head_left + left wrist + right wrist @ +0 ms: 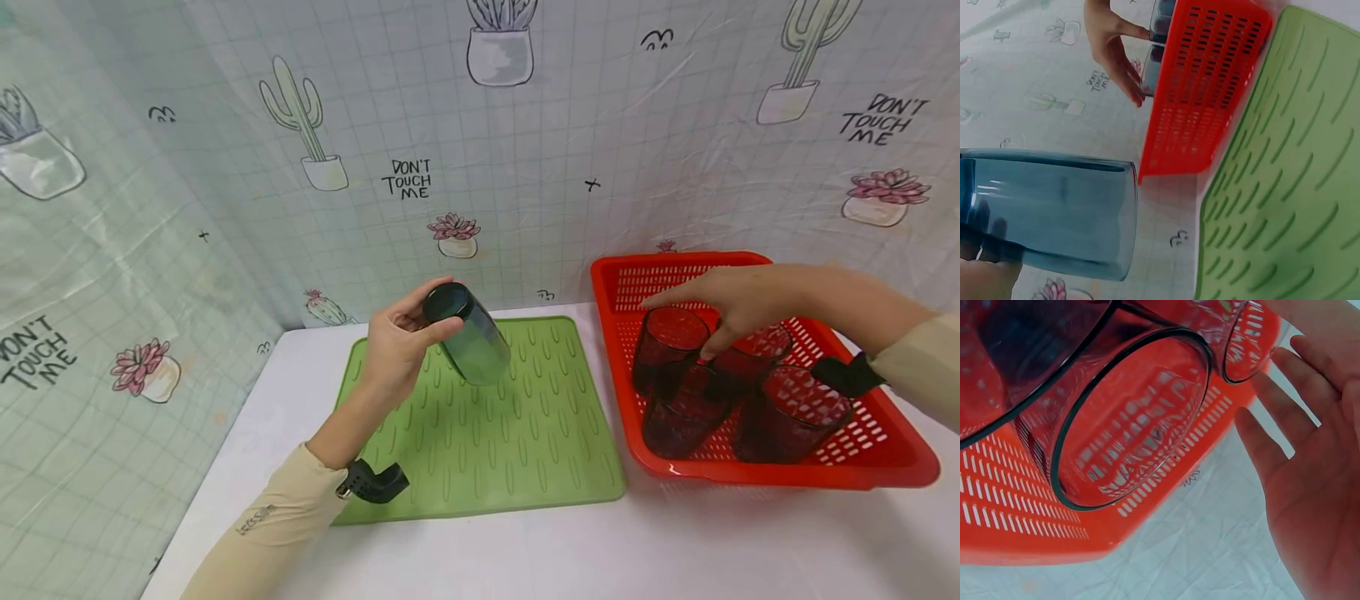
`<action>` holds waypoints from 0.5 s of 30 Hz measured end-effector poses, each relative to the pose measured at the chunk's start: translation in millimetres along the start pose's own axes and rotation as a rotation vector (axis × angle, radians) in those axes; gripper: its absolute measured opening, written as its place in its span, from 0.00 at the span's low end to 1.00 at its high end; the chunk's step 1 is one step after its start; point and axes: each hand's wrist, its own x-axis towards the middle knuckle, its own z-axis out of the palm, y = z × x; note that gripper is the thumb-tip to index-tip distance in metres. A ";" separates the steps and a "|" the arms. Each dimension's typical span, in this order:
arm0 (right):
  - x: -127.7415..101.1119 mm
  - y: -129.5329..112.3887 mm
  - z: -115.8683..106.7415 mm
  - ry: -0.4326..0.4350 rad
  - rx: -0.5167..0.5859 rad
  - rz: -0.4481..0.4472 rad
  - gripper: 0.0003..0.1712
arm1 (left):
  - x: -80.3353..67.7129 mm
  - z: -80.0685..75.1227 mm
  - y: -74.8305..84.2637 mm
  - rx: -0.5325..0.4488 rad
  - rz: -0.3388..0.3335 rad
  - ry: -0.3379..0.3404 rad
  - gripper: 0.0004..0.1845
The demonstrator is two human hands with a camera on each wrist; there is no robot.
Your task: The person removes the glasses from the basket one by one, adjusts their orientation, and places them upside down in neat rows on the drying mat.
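My left hand grips a blue-tinted drinking glass near its base, thumb on one side and fingers on the other. The glass tilts above the green mat, its mouth angled down and right. In the left wrist view the glass looks transparent, with fingertips at its base end. Over the red basket, my right hand spreads thumb and fingers across the rim of a glass at the back left. The right wrist view shows the fingers mostly straight, close beside a glass rim.
Several similar glasses stand in the basket, among them one at the front right and one at the front left. Mat and basket share a white table. A cactus-print sheet hangs behind and at the left.
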 end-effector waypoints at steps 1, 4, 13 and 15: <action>1.4 0.1 -0.1 -0.007 -0.014 -0.006 0.52 | 0.2 -2.4 1.0 0.014 -0.004 0.006 0.29; 5.7 0.2 -0.3 -0.024 -0.048 -0.013 0.53 | 1.0 -10.8 3.8 0.056 -0.020 0.022 0.28; 12.5 -1.1 -3.0 -0.076 -0.093 0.006 0.53 | 7.0 -35.4 10.3 0.164 -0.064 0.081 0.31; 13.6 -1.6 -3.1 -0.082 -0.098 0.001 0.52 | 7.8 -40.6 11.3 0.181 -0.072 0.098 0.31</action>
